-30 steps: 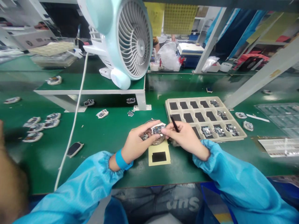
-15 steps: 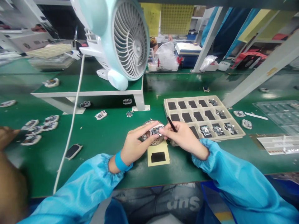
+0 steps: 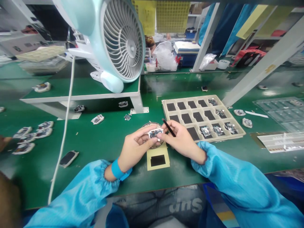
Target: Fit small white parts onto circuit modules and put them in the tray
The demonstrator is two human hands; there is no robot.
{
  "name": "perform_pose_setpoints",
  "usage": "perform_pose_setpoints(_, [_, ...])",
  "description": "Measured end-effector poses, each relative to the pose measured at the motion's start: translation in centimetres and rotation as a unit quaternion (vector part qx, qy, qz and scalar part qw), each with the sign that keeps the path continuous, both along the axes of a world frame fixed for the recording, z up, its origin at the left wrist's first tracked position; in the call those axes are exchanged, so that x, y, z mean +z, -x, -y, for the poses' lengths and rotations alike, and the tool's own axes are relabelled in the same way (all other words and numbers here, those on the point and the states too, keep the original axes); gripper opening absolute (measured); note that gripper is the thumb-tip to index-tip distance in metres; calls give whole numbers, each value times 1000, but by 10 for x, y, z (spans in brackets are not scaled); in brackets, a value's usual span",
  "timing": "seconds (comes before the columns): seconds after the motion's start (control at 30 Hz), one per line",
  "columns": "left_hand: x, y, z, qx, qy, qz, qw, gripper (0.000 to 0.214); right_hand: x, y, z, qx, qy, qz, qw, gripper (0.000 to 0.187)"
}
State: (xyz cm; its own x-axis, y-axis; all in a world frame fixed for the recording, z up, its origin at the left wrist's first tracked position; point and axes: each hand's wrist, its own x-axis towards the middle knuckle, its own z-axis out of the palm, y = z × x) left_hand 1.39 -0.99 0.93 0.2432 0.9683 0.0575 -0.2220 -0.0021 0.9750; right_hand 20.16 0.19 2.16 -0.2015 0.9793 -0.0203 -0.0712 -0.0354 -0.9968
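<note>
A small white-framed circuit part [image 3: 155,133] is pinched between both my hands, just above a round metal dish [image 3: 152,126] on the green bench. My left hand [image 3: 134,148] grips it from the left, fingers closed round it. My right hand [image 3: 180,139] presses on its right end and also holds a thin black tool [image 3: 169,128] that slants up and left. Under my hands lies a yellow card with a black square [image 3: 158,160]. To the right sits a beige compartment tray [image 3: 201,115] with black pads and several circuit parts.
A pale blue desk fan [image 3: 111,41] stands on a raised shelf [image 3: 78,93], its white cable [image 3: 62,139] trailing down the bench. Several white parts [image 3: 30,136] lie at the left. Clear plastic trays [image 3: 280,110] sit at the right. Another person's blurred hand [image 3: 3,141] shows at the left edge.
The view has shifted, so everything sits a little further left and lower. My hands keep the same hold on the part. The blurred hand at the left edge has drawn back.
</note>
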Motion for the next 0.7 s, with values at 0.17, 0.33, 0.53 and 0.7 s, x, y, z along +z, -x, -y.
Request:
perform_pose_setpoints(0.17, [1, -1, 0, -6, -22, 5, 1000, 32, 0, 0, 2, 11, -42, 52, 998, 24])
perform_pose_setpoints(0.33, [-3, -1, -1, 27, -32, -3, 999, 31, 3, 0, 3, 24, -70, 103, 992, 15])
perform_pose_setpoints(0.53, [-8, 4, -4, 23, -89, -139, 986, 28, 5, 2, 4, 18, -70, 103, 992, 18])
perform_pose_setpoints(0.7, [-7, 4, 2, 72, -129, -156, 977, 21, 6, 5, 9, 16, -81, 75, 994, 14])
